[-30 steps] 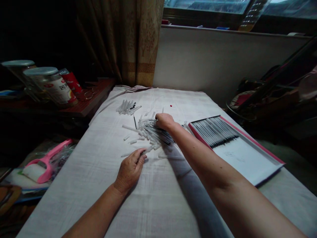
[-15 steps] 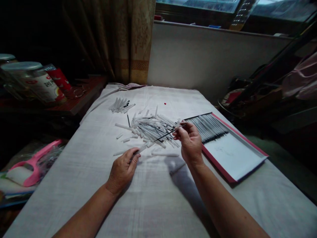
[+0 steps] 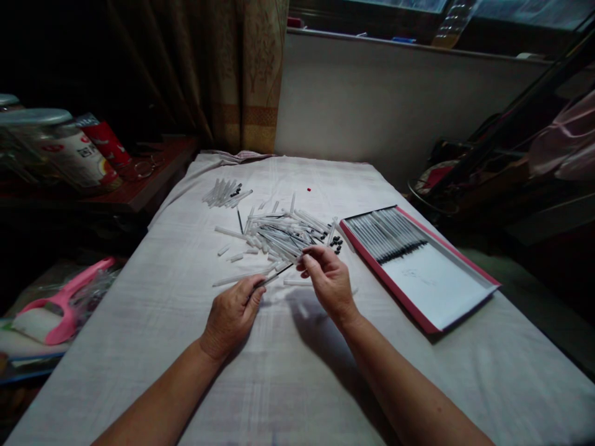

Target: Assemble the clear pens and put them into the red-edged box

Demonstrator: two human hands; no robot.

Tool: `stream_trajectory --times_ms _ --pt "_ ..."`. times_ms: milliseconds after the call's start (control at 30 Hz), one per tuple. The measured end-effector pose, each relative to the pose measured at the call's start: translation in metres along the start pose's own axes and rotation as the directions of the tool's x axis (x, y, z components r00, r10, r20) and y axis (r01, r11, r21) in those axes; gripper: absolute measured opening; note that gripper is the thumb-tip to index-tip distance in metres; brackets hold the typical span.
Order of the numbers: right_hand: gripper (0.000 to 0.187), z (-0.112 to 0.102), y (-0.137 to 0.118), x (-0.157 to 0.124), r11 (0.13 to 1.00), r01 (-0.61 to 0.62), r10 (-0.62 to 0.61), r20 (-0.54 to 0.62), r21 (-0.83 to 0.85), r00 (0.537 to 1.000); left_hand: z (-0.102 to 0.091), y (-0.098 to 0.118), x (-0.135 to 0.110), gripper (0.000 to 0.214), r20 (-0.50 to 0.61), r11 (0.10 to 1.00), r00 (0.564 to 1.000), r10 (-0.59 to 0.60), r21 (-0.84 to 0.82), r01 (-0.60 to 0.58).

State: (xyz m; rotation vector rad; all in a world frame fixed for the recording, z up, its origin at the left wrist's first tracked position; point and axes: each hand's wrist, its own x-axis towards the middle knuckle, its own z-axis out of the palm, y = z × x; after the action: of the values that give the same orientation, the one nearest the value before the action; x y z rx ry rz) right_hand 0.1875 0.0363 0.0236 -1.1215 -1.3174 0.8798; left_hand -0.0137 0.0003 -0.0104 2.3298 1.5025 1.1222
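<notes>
My left hand [image 3: 231, 313] is closed around a clear pen barrel [image 3: 266, 282], which points up and right above the cloth. A dark pen refill [image 3: 284, 269] runs from that barrel's end to my right hand [image 3: 329, 280], whose thumb and fingertips pinch its far end. Part of the refill lies inside the barrel. Just beyond both hands spreads a loose pile of clear barrels, refills and short clear caps [image 3: 274, 232]. Small black plugs [image 3: 337, 243] lie at the pile's right side.
A shallow red-edged box [image 3: 460, 297] on the right holds a row of pens [image 3: 388, 235]. Farther back are a smaller heap of clear pieces [image 3: 222, 193] and a tiny red piece [image 3: 309, 189]. Jars [image 3: 77, 152] and pink scissors [image 3: 60, 303] are off to the left.
My right hand has come down and left toward my left hand, and less of the refill shows outside the barrel. My left hand has stayed nearly in place.
</notes>
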Motion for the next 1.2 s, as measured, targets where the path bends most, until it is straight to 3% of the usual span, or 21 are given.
stream_trajectory --times_ms 100,200,300,367,433,533,600,700,833,933,1000,1100,1133,1200 --pt "0.018 0.008 0.004 -0.011 0.96 0.184 -0.144 0.194 -0.21 0.97 -0.001 0.002 0.0 0.027 -0.017 0.999 0.999 0.049 0.003 -0.049" --pt "0.026 0.012 0.003 -0.017 0.856 0.402 -0.262 0.397 -0.325 0.88 -0.003 0.004 0.001 0.025 -0.032 0.997 0.996 0.081 0.008 -0.081" --pt "0.032 0.003 0.002 -0.012 0.806 0.458 -0.262 0.467 -0.375 0.845 -0.003 0.005 0.001 0.026 -0.02 0.998 0.998 0.057 0.004 -0.057" --pt "0.031 -0.013 0.005 -0.001 0.793 0.426 -0.238 0.423 -0.436 0.874 -0.003 0.004 0.001 0.026 -0.016 0.999 0.999 0.037 0.001 -0.037" --pt "0.029 -0.035 0.013 0.013 0.751 0.35 -0.207 0.303 -0.56 0.93 -0.003 0.003 0.001 0.026 -0.018 1.0 0.999 0.03 -0.001 -0.03" --pt "0.028 -0.068 0.027 0.032 0.589 0.189 -0.147 0.126 -0.785 0.981 -0.003 0.003 0.002 0.024 -0.024 0.999 0.999 0.046 -0.005 -0.046" --pt "0.028 -0.081 0.036 0.038 0.473 0.122 -0.087 0.092 -0.873 0.992 -0.003 0.004 0.002 0.023 -0.023 0.998 0.998 0.057 -0.008 -0.057" --pt "0.024 -0.085 0.044 0.041 0.343 0.106 -0.001 0.112 -0.934 0.994 -0.003 0.003 0.003 0.022 -0.021 0.999 0.999 0.044 -0.014 -0.044" --pt "0.019 -0.081 0.045 0.041 0.282 0.079 0.051 0.097 -0.956 0.994 -0.002 0.003 0.003 0.024 -0.015 0.998 0.999 0.051 -0.032 -0.051" --pt "0.019 -0.082 0.042 0.041 0.361 0.037 0.029 0.05 -0.932 0.998 -0.002 0.002 0.003 0.027 0.0 0.997 0.997 0.072 -0.04 -0.071" --pt "0.021 -0.081 0.038 0.038 0.525 0.013 -0.008 0.01 -0.851 1.0 -0.002 0.002 0.003 0.027 0.003 0.996 0.996 0.089 -0.03 -0.089" --pt "0.028 -0.067 0.027 0.022 0.847 -0.003 0.005 0.001 -0.532 1.0 -0.003 0.004 0.005 0.025 0.009 0.993 0.993 0.115 0.016 -0.115" --pt "0.031 -0.06 0.023 0.015 0.921 -0.03 0.042 0.022 -0.388 0.999 -0.003 0.005 0.007 0.025 0.016 0.991 0.992 0.125 0.038 -0.125" --pt "0.031 -0.044 0.014 0.0 0.981 -0.134 0.147 0.079 -0.143 0.986 -0.002 0.008 0.011 0.025 0.044 0.986 0.989 0.144 0.08 -0.147"
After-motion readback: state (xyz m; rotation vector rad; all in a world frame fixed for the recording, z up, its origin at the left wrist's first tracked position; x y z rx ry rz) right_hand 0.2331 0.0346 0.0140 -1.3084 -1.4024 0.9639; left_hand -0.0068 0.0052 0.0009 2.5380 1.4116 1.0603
